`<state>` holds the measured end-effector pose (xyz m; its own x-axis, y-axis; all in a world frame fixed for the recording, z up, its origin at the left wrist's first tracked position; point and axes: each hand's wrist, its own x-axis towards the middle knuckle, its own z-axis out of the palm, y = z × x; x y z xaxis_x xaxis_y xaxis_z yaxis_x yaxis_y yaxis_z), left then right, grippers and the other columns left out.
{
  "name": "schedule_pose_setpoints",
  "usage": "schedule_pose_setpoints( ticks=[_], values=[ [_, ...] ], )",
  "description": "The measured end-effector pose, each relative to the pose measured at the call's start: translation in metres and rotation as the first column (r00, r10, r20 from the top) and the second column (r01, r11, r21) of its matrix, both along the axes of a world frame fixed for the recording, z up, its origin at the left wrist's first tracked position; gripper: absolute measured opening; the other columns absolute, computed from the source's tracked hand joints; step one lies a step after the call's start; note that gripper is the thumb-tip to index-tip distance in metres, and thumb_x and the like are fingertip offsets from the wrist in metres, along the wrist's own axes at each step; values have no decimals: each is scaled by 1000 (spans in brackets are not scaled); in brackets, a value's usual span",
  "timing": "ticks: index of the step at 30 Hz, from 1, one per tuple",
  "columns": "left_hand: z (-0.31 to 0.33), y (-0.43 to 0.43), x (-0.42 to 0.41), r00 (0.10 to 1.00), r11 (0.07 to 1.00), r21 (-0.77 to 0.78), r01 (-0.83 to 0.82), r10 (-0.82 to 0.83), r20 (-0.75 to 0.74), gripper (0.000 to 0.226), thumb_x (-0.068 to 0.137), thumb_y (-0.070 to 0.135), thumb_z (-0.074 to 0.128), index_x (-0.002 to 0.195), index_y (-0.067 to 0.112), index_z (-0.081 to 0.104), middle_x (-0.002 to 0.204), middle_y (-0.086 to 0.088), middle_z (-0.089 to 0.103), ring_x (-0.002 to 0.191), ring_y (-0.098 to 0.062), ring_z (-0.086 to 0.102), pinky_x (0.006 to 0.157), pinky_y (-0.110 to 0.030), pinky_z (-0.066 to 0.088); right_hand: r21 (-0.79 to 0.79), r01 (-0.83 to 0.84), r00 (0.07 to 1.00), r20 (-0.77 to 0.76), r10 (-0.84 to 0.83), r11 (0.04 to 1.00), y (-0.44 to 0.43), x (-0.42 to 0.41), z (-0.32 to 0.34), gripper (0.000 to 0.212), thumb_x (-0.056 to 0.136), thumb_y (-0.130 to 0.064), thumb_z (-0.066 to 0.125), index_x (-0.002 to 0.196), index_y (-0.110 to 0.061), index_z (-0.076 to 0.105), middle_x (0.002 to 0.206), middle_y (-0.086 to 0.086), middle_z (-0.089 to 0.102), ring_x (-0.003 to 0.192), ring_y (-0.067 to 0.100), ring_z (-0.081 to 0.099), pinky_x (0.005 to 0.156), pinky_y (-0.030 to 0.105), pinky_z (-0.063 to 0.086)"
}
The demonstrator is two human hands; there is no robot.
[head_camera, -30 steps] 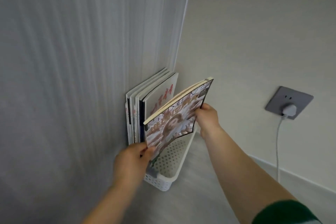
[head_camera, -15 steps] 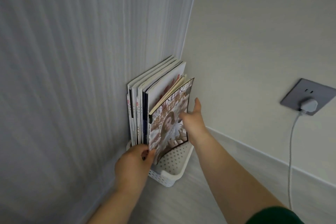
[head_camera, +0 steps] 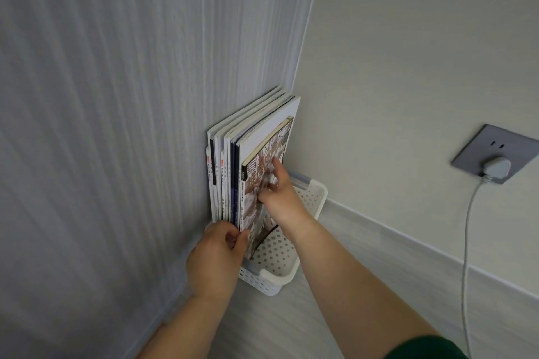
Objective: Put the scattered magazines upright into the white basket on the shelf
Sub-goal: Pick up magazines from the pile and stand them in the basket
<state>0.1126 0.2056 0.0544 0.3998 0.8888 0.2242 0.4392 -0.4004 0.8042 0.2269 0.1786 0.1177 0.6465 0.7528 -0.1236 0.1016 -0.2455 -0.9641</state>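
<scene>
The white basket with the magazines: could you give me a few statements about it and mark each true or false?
1. The magazines stand upright in the white basket. True.
2. The right hand lies flat against the cover of the nearest magazine. True.
3. The left hand rests on the shelf, away from the magazines. False: it pinches the nearest magazine's lower corner.
4. The basket is packed full. False: its right part is empty.
5. A white plug sits in the grey wall socket. True.
</scene>
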Motion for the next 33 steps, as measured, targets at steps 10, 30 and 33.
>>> schedule_pose_setpoints(
  ticks=[10, 30, 33],
  values=[
    [14, -29, -10, 991, 991, -3, 136, -136, -21, 12, 80, 25, 62, 70, 18, 60, 69, 1, 62, 68, -21, 57, 60, -27, 40, -27, 136, 991, 16, -135, 990, -52, -3, 2, 45, 86, 1, 36, 125, -18, 47, 109, 12, 57, 67, 13, 51, 42, 7, 36],
    [-1, -347, 61, 537, 569, -69, 819, -804, -257, 28, 81, 21, 59, 61, 39, 52, 61, 25, 48, 74, -10, 58, 66, -19, 39, -89, 839, 523, 402, -752, 537, -513, 29, -62, 29, 81, 4, 46, 103, -3, 64, 112, 14, 65, 105, 25, 57, 92, 24, 39],
    [-10, -392, 74, 469, 512, -80, 856, -831, -299, 24, 80, 20, 60, 63, 37, 56, 59, 27, 46, 75, -9, 58, 63, -16, 35, -240, 901, 433, 544, -719, 361, -597, 27, -87, 31, 84, -4, 47, 111, -9, 60, 122, 11, 59, 106, 27, 52, 97, 38, 39]
  ],
)
